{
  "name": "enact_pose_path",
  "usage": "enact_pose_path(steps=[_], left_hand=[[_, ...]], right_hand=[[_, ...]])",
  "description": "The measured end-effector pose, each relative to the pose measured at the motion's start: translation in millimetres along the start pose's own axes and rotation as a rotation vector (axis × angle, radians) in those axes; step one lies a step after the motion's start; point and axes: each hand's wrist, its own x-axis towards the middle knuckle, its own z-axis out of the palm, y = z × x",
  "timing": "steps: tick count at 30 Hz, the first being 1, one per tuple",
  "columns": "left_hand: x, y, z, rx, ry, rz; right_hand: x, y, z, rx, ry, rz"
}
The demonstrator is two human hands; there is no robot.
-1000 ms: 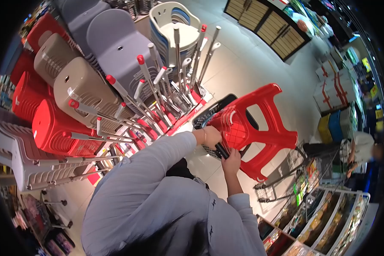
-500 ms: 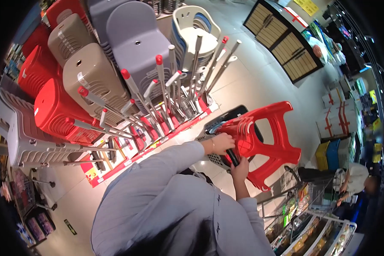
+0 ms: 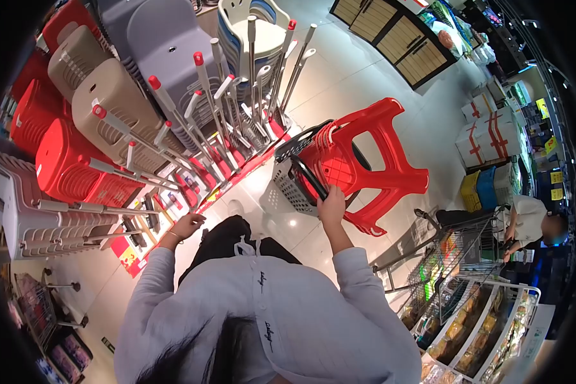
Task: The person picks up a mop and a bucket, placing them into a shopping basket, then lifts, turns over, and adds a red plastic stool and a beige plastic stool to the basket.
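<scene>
My right hand [image 3: 331, 205] is closed round the black handle [image 3: 308, 179] of a grey shopping basket [image 3: 291, 192] with perforated sides. Red plastic stools [image 3: 381, 144], nested together, lie tilted in the basket, their legs sticking out past its rim to the right. The floor side of the basket is hidden from me. Away to the left, my left hand [image 3: 189, 226] hangs free with its fingers loosely apart, holding nothing. It is near the front edge of a red-trimmed display rack [image 3: 131, 256] of long-handled tools.
Stacks of red stools [image 3: 61, 153], beige stools [image 3: 109, 105] and purple-grey chairs [image 3: 166, 57] stand at upper left. A wire shopping cart [image 3: 457, 256] and a person in a white top [image 3: 528, 221] are at right. A wooden-front cabinet [image 3: 397, 38] stands ahead.
My left hand has let go at the basket and swung left to my side. My right hand now holds the handle alone. My body has straightened up, and the view has shifted.
</scene>
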Motion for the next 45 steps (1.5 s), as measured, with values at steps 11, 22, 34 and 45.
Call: enact_pose_path(steps=[11, 22, 34, 45], left_hand=[[-131, 151, -176, -0.058, 0.705, 0.262], [-112, 36, -400, -0.457, 1.263, 0.300], [24, -63, -447, -0.222, 1.307, -0.184], [29, -91, -476, -0.765, 1.121, 0.050]], right_hand=[[2, -68, -31, -0.667, -0.584, 0.315], [121, -435, -53, 0.601, -0.607, -0.522], [252, -589, 144, 0.872, -0.999, -0.060], [263, -634, 218, 0.815, -1.020, -0.251]])
